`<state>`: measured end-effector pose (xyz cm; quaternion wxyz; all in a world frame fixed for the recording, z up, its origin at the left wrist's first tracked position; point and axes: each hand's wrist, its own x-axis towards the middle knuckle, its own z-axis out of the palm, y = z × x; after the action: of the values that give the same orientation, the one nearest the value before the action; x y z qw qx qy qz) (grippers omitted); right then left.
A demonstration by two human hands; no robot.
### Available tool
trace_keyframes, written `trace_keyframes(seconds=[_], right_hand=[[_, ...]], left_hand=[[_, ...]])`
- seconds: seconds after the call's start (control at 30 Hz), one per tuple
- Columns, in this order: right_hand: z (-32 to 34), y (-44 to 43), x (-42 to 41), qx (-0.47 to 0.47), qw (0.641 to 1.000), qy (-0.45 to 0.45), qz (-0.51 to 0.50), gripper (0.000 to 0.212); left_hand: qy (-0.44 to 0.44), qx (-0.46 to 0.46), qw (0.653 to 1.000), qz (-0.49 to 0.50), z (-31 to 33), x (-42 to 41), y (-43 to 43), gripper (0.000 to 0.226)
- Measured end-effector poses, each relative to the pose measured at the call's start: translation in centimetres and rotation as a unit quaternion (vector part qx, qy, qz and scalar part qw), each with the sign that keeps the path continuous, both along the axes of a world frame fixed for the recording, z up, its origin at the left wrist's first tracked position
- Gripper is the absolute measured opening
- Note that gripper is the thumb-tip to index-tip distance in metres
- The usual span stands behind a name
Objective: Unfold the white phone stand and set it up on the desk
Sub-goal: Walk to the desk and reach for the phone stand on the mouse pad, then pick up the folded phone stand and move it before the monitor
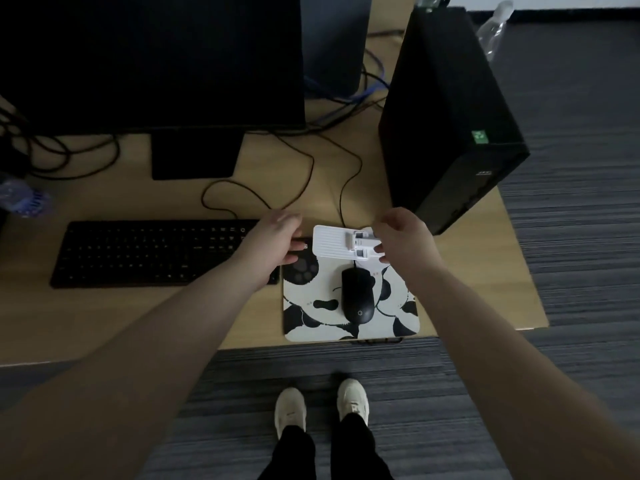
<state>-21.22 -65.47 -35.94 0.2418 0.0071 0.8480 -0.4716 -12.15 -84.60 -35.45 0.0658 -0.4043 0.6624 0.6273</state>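
The white phone stand (pixel 334 242) is a flat ribbed plate with hinged white pieces at its right end. It sits over the far edge of the panda mouse pad (pixel 322 306), on the wooden desk (pixel 138 313). My right hand (pixel 401 237) pinches the stand's right end with thumb and fingertips. My left hand (pixel 277 237) is at the stand's left edge, fingers curled; whether it touches the stand is hard to tell. The underside of the stand is hidden.
A black mouse (pixel 358 296) lies on the pad just below the stand, its cable running away. A black keyboard (pixel 156 252) is to the left, a dark monitor (pixel 149 64) behind, a black computer tower (pixel 446 116) at right. Cables trail across the desk.
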Motion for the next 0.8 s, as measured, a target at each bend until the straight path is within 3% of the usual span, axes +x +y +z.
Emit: trace_keyframes(seconds=[0.13,0.2,0.3,0.4,0.5,0.6,0.8], right_hand=[[-2.1,0.2,-0.8,0.035,0.998,0.032,0.031,0.02],[-3.1,0.4,-1.3,0.06,0.994,0.058,0.065,0.021],[-4.4,0.9,-1.8,0.105,0.984,0.09,0.108,0.025],[-5.5,1.1,-2.2,0.123,0.979,0.096,0.132,0.032],[-6.4,1.1,-2.5,0.116,0.977,0.099,0.147,0.038],[-7.0,1.0,-2.8,0.118,0.975,0.098,0.16,0.043],[-8.6,0.7,-3.5,0.152,0.963,0.099,0.2,0.044]], left_hand=[[-0.017,-0.031,0.999,-0.027,-1.6,-0.7,0.3,0.019],[-0.032,-0.044,0.998,-0.041,-2.0,-1.0,0.6,0.01],[-0.051,-0.051,0.996,-0.051,-2.5,-1.6,1.1,0.022],[-0.059,-0.039,0.996,-0.051,-3.6,-2.3,1.5,0.014],[-0.075,-0.027,0.996,-0.049,-4.7,-2.9,1.9,0.042],[-0.089,-0.004,0.995,-0.04,-5.4,-3.5,2.0,0.054],[-0.094,-0.019,0.995,-0.013,-7.2,-4.8,2.4,0.04]])
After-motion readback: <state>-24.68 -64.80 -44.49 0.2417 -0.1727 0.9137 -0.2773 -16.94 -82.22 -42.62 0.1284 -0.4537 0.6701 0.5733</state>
